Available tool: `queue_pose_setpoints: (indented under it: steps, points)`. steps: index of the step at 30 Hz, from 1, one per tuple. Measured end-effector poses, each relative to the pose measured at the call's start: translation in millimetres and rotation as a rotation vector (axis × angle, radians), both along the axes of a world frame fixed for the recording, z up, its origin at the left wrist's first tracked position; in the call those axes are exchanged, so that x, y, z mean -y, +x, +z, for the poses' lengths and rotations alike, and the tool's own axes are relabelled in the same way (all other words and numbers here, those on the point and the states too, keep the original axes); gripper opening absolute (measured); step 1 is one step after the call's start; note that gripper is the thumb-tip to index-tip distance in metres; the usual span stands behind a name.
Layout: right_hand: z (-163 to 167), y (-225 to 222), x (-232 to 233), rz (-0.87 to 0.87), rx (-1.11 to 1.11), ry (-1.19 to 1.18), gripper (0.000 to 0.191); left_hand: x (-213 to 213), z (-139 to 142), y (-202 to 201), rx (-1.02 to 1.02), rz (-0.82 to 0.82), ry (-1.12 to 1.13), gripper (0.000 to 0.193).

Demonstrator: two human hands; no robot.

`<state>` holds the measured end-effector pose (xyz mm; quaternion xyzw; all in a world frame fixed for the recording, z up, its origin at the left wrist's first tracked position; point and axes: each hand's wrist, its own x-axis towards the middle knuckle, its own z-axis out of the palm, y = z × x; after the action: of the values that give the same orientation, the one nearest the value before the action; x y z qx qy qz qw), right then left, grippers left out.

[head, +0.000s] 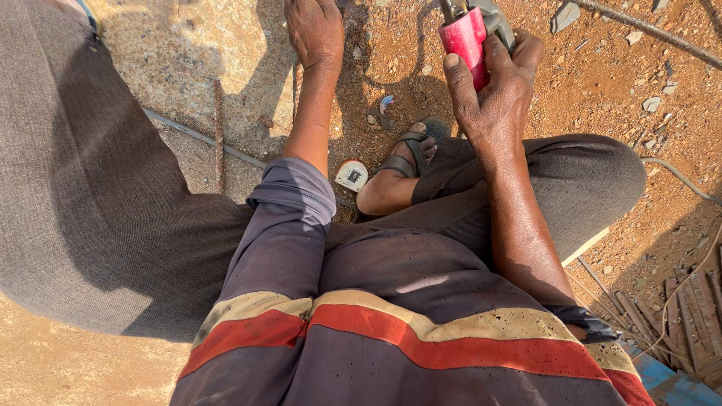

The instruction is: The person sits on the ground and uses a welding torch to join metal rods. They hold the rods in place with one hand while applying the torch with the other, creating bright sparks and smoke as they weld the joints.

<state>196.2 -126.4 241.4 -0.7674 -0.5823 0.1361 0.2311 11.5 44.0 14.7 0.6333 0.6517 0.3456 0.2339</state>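
Far left: a grey-trousered leg fills the near-left side, over pale ground.
Rusty rod: lies on the ground, just left of the left forearm.
Left hand: reaches to the far edge, palm down on the ground; whether its grip holds anything I cannot tell.
Small white object: on the ground, between the left sleeve and the sandalled foot.
Right hand: grip wrapped tight round a red-handled tool, thumb along the handle.
Tool place: far centre-right, raised above the reddish dirt.
Near right: rusty metal strips and a thin wire.
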Motion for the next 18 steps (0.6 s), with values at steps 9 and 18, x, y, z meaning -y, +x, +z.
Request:
queue_pose_setpoints:
  steps: [9, 18]
  points:
    - [2.7, -2.5, -1.4, -0.02, -0.047, -0.026, 0.056, 1.3, -0.1, 0.0, 0.024, -0.029, -0.017, 0.031]
    - [-3.6, 0.5, -1.1, -0.021, -0.015, 0.008, 0.059, 0.7, -2.7, -1.9, 0.069, -0.059, -0.082, 0.034]
